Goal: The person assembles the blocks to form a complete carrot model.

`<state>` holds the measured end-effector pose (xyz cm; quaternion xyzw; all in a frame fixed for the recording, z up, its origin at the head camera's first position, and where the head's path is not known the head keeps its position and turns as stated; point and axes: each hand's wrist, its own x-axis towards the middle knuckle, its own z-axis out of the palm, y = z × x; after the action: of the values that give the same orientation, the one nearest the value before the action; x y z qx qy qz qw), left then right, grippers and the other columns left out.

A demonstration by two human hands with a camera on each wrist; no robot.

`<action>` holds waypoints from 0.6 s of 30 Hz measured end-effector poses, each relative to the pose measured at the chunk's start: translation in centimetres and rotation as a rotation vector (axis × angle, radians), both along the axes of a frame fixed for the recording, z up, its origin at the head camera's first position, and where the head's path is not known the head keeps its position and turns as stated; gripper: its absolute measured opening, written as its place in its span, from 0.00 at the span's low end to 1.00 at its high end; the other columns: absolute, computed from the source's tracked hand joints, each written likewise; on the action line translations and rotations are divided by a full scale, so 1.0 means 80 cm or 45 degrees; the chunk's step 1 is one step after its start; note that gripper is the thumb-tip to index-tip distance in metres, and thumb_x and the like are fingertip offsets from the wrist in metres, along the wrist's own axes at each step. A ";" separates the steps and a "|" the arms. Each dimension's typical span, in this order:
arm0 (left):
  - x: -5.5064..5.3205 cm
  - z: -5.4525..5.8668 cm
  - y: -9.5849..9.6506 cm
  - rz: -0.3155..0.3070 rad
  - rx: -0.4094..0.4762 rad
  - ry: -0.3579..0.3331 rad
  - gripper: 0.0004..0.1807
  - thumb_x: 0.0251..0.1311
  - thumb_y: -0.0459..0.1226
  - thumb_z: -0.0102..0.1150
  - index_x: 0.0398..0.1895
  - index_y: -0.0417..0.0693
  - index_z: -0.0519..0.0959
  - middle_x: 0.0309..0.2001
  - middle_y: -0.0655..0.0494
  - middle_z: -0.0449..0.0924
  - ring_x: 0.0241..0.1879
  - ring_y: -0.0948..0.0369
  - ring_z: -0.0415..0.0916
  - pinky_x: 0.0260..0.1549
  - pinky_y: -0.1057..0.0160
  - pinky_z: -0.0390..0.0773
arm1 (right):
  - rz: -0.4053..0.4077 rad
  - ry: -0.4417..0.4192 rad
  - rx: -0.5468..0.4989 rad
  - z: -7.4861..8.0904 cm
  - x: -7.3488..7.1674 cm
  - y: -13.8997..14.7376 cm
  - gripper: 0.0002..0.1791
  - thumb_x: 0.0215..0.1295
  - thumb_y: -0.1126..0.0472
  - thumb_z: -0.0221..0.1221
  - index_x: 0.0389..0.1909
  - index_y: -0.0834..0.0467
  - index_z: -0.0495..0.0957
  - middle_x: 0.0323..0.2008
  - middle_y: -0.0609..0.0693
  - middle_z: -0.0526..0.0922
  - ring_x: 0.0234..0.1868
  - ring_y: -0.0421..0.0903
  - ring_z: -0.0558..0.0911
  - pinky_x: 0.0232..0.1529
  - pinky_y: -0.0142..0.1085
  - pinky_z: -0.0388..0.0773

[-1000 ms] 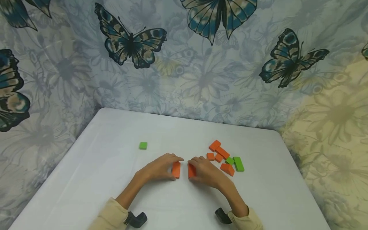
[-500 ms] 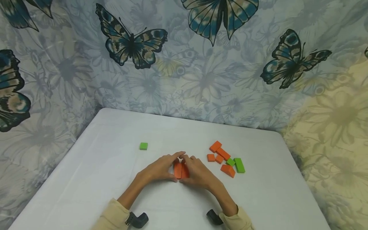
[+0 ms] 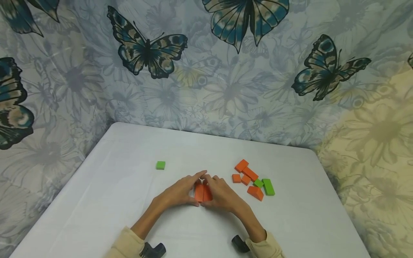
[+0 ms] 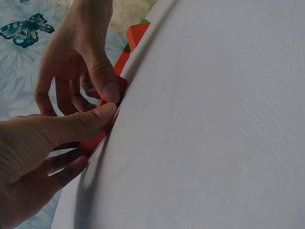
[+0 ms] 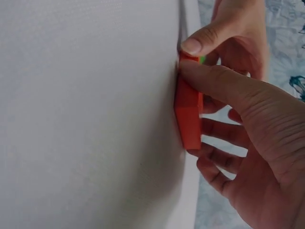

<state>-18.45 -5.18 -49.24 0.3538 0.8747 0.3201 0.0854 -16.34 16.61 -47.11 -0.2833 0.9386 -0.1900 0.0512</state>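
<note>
In the head view two orange toy blocks lie side by side on the white table, long sides together. My left hand (image 3: 178, 190) pinches the left orange block (image 3: 199, 193) between thumb and fingers. With thumb and fingers my right hand (image 3: 222, 194) grips the right orange block (image 3: 207, 193). The fingertips of both hands nearly meet at the far ends, and the thumbs are close together at the near ends. A slanted face shows on the right orange block (image 5: 188, 126) in the right wrist view. Fingers hide parts of both blocks.
Right of the hands is a loose group: orange blocks such as a wedge-sided one (image 3: 255, 193), a small green block (image 3: 258, 183) and a long green block (image 3: 268, 187). A green square block (image 3: 160, 165) lies alone at the left. Patterned cloth walls border the table (image 3: 96, 200).
My right hand has moved left with its orange block, bringing it against the left one. Over the last half second the hands have barely moved.
</note>
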 end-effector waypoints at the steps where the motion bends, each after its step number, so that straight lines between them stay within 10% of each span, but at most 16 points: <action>1: 0.000 0.000 0.000 -0.004 0.003 -0.017 0.63 0.47 0.44 0.84 0.85 0.52 0.53 0.59 0.55 0.82 0.56 0.59 0.77 0.61 0.54 0.81 | 0.008 -0.021 -0.004 0.002 -0.002 0.002 0.45 0.56 0.47 0.78 0.69 0.57 0.68 0.53 0.50 0.84 0.51 0.48 0.79 0.52 0.43 0.81; 5: -0.001 0.002 -0.006 -0.046 -0.059 -0.015 0.67 0.46 0.51 0.83 0.86 0.57 0.48 0.68 0.51 0.74 0.69 0.54 0.70 0.70 0.49 0.77 | -0.008 -0.071 -0.048 0.016 -0.011 0.026 0.38 0.63 0.47 0.73 0.70 0.58 0.72 0.61 0.53 0.82 0.60 0.52 0.80 0.65 0.54 0.79; 11: -0.001 0.012 -0.015 -0.209 -0.216 0.242 0.45 0.57 0.55 0.75 0.78 0.60 0.69 0.72 0.52 0.71 0.74 0.51 0.66 0.71 0.47 0.74 | -0.215 0.217 0.047 0.043 -0.035 0.100 0.10 0.72 0.64 0.63 0.51 0.63 0.84 0.52 0.56 0.87 0.53 0.58 0.85 0.54 0.58 0.84; 18: 0.006 0.019 -0.013 -0.346 -0.357 0.354 0.26 0.67 0.51 0.68 0.67 0.61 0.79 0.67 0.58 0.77 0.70 0.57 0.70 0.71 0.57 0.75 | -0.341 -0.076 0.261 0.043 -0.046 0.165 0.19 0.71 0.73 0.55 0.60 0.64 0.82 0.62 0.62 0.83 0.60 0.64 0.82 0.59 0.63 0.81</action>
<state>-17.97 -6.22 -47.70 0.4936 0.8583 0.1294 0.0546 -19.98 29.80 -43.70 -0.1431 0.9805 -0.1067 0.0820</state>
